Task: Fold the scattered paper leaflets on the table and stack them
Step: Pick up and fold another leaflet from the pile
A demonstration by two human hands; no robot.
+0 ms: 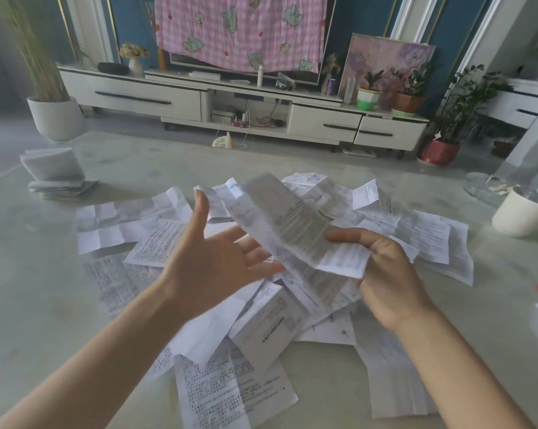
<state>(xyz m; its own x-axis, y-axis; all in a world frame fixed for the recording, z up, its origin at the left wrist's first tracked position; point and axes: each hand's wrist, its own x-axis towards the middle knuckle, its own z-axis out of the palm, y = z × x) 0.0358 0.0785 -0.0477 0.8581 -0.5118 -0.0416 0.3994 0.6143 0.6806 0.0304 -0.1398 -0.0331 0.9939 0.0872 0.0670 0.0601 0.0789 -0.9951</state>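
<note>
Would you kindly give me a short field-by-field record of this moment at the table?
held leaflet: long, creased, raised, blurred
right hand: pinches its near end
left hand: open, fingers spread, beside it
loose leaflets: heaped on the table, mostly unfolded
folded stack: far left
white tub: far right

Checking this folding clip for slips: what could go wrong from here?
The right hand pinches the long leaflet only at its near end while the left hand is open, so it may flop and crease crooked. The folded stack at the far left looks uneven and might slide when more is added.
</note>
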